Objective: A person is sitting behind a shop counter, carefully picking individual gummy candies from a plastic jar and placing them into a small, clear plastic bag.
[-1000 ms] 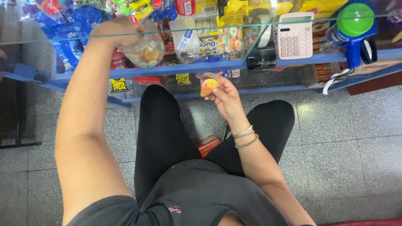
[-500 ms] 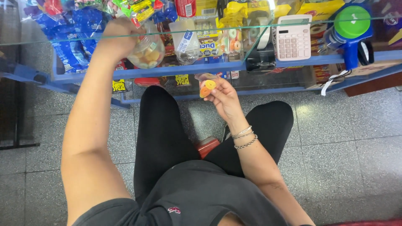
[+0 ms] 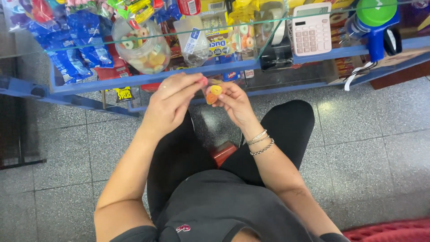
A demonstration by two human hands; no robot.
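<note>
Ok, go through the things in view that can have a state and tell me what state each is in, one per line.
Left hand: pinching at the small clear bag.
Right hand: holding the small clear bag of ring candies.
Candy jar: on its side on the glass counter, partly full.
Calculator: lying face up; display unreadable.

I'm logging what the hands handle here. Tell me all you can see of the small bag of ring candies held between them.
The small bag of ring candies is clear, thin plastic, holding a yellow ring above an orange one. It hangs in front of the blue counter edge, above the person's lap. The right hand pinches its right side; the left hand has fingertips at its top left. Whether it is sealed cannot be made out.
</note>
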